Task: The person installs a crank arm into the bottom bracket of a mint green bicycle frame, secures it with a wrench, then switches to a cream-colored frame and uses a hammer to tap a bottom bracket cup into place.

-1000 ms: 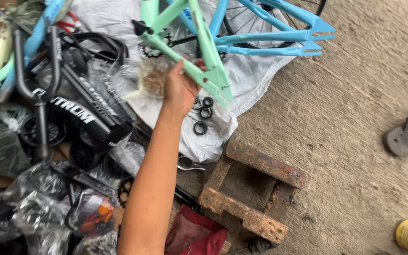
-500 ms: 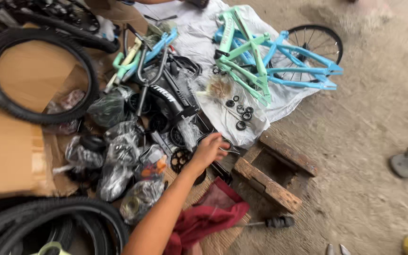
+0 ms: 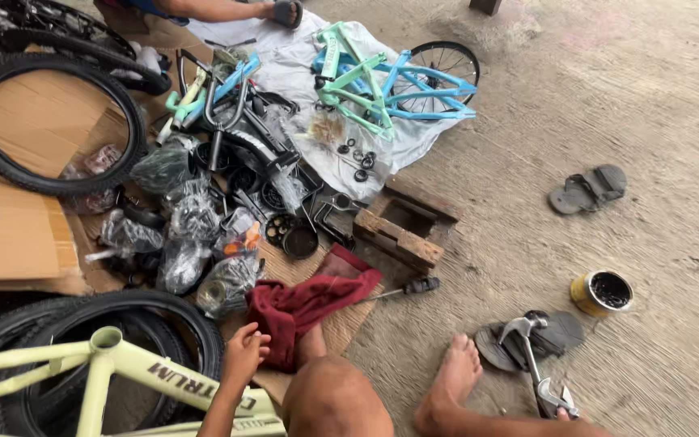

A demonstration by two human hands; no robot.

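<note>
Head view: left hand (image 3: 244, 352) is hovering w/ fingers loosely curled, gripping nothing, just beside red rag (image 3: 305, 307) above pale-yellow bike frame (image 3: 115, 368). Right hand isn't showing. Best gripping rag's near edge firmly.

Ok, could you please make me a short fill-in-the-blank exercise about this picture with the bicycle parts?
1. The left hand is beside a dark ___ cloth.
2. The round tin on the concrete floor is ___ on the outside.
3. The frame on the white sheet is mint green and ___.
Missing words: red; yellow; blue.
</note>
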